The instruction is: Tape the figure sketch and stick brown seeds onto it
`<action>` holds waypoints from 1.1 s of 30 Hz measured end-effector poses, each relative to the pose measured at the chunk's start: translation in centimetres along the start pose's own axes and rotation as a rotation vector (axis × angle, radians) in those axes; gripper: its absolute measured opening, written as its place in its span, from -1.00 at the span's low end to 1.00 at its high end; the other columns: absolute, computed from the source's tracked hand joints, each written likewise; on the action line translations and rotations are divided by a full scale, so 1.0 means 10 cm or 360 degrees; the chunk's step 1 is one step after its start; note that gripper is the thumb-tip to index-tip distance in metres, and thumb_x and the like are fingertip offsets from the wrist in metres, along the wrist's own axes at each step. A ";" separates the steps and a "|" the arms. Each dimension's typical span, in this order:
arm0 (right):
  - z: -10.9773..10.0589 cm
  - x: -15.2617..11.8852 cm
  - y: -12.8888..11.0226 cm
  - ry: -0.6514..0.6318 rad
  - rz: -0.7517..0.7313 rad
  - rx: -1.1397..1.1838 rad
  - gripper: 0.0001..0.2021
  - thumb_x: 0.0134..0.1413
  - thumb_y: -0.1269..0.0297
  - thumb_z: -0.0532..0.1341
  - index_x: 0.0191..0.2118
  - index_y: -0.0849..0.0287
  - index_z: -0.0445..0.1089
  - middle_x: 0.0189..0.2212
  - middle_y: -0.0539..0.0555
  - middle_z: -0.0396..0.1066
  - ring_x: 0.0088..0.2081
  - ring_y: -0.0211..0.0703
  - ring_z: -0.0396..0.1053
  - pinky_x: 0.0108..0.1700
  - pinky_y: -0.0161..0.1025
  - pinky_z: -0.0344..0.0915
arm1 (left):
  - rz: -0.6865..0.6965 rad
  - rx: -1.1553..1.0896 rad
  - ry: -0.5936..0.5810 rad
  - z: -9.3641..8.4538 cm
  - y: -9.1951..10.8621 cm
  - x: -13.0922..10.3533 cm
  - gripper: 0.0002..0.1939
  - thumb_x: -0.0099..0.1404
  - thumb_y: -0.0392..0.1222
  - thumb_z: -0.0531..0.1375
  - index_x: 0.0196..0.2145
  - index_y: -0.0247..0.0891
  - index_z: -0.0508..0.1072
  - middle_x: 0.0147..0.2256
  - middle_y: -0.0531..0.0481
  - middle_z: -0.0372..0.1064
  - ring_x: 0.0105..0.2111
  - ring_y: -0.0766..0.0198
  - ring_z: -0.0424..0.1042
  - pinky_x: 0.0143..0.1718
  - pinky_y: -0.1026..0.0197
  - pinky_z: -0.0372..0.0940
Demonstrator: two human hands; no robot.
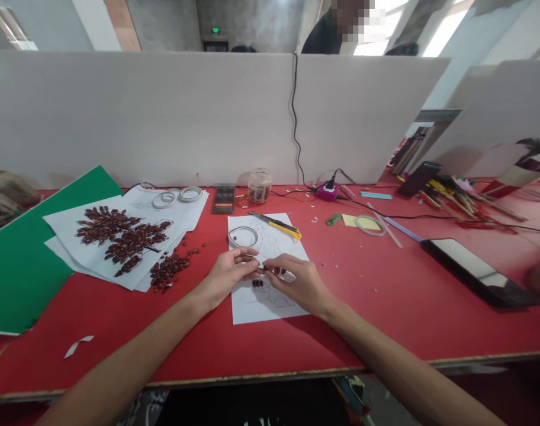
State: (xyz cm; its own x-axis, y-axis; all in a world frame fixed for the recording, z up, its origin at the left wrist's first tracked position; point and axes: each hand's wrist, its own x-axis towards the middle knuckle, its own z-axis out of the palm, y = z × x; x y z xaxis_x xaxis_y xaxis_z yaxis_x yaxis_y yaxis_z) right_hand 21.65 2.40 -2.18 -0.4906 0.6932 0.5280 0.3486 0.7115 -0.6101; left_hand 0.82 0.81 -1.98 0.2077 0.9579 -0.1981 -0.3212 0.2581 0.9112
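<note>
Left hand (229,273): over the drawing sheet (270,307), fingertips beside the brown seed (265,268); grip unclear.
Right hand (302,280): fingers pinching that seed above the sheet.
Sheet: central, nearer the counter's (363,331) front edge; a short seed row (257,283) lies below the hands.
Just beyond the hands: wire coil (243,237) and yellow utility knife (285,228), both partly on the sheet.
Glass jar (259,186): near the counter's back edge, dark pieces inside.
Black case (224,199): left of the jar, contents too small to tell.
Left side: loose seed pile (169,271) against papers carrying a seed-covered design (123,236); green board (25,254) beneath.
Right side: purple power adapter (327,190), dark-framed tablet (478,272).
</note>
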 end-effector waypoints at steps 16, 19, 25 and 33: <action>-0.05 -0.05 0.13 -0.0508 0.0015 -0.0233 -0.82 0.23 0.32 0.30 -0.08 0.01 0.58 -0.32 0.04 0.48 -0.22 -0.12 0.43 -0.12 -0.15 0.22 | 0.0725 0.1644 -0.0215 -0.15 0.14 -0.18 -0.84 0.37 -0.32 0.18 -0.20 -0.21 0.57 -0.19 -0.02 0.50 -0.19 0.23 0.47 -0.14 0.23 0.31; -0.08 -0.06 0.13 -0.0463 0.0058 -0.0128 -0.80 0.26 0.29 0.28 -0.04 0.06 0.58 -0.35 0.05 0.46 -0.28 -0.15 0.41 -0.18 -0.19 0.26 | 0.0817 0.1753 -0.0328 -0.16 0.13 -0.19 -0.84 0.40 -0.31 0.18 -0.19 -0.22 0.57 -0.18 -0.03 0.48 -0.16 0.23 0.47 -0.10 0.22 0.32; -0.16 -0.14 0.10 -0.0413 -0.0182 -0.0081 -0.76 0.35 0.34 0.17 0.00 0.15 0.55 -0.24 0.15 0.47 -0.21 -0.13 0.41 -0.17 -0.20 0.35 | 0.1184 0.2166 -0.0591 -0.25 0.08 -0.24 -0.71 0.47 -0.35 0.09 0.06 -0.26 0.49 -0.01 -0.13 0.46 -0.02 0.14 0.43 0.04 0.10 0.35; -0.28 -0.08 0.01 -0.0744 -0.0627 -0.0777 -0.76 0.41 0.35 0.10 0.03 0.19 0.49 -0.21 0.15 0.45 -0.23 -0.10 0.38 -0.16 -0.13 0.35 | 0.1393 0.2553 -0.0780 -0.28 0.08 -0.26 -0.67 0.46 -0.39 0.07 0.13 -0.35 0.41 0.01 -0.19 0.46 0.02 0.05 0.41 0.05 0.03 0.35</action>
State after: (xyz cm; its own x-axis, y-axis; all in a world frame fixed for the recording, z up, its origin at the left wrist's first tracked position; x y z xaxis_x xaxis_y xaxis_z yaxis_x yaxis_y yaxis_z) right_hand 24.36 2.28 -1.02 -0.8988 0.3356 0.2819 0.3375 0.9403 -0.0433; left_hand -2.60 -1.11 -1.72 0.7866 0.5466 0.2872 0.5196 -0.8373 0.1704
